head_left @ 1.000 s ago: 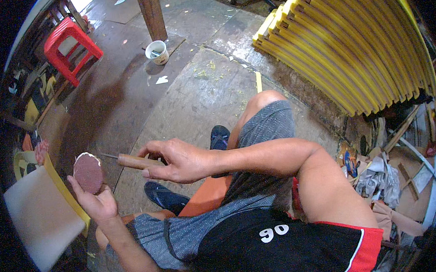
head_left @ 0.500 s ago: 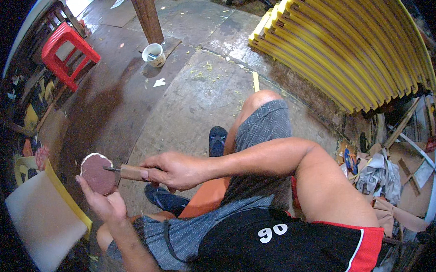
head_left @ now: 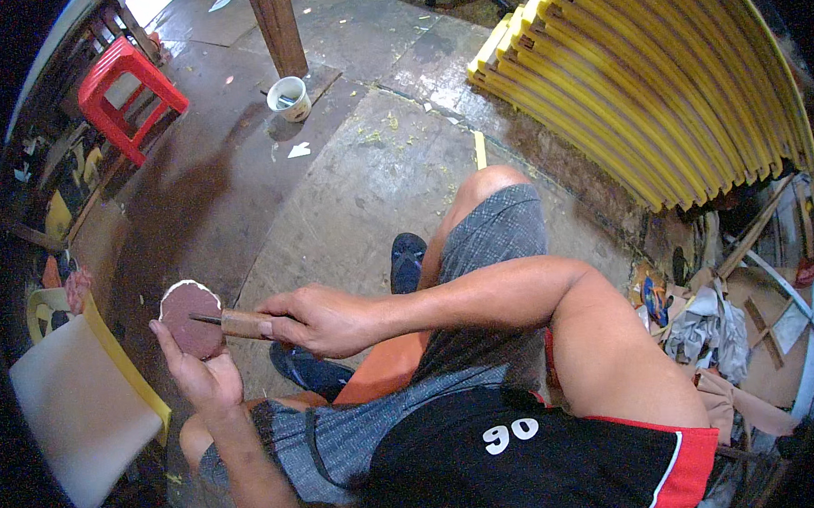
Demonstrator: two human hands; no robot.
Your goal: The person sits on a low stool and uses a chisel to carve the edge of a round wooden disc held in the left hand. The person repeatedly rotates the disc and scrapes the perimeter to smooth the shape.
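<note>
My left hand (head_left: 203, 374) is raised at the left, holding a round reddish-brown disc (head_left: 191, 334) with a ragged white edge, thumb along its left side. The disc's flat face is turned toward me. My right hand (head_left: 315, 323) is closed round the wooden handle (head_left: 244, 324) of a small knife. Its thin, dark, pointed blade (head_left: 206, 317) lies across the upper middle of the disc's face and seems to touch it. The fingers behind the disc are hidden.
A pale panel with a yellow edge (head_left: 91, 404) stands beside my left arm. Yellow-edged panels (head_left: 636, 99) are stacked at the far right, with crumpled paper (head_left: 705, 323) below them. Farther off are a red stool (head_left: 127, 94), a white bucket (head_left: 289, 100) and a wooden post (head_left: 276, 33).
The disc has shifted slightly right and up in my left hand's grip. The knife's tip now lies farther in on its face, instead of near the right edge.
</note>
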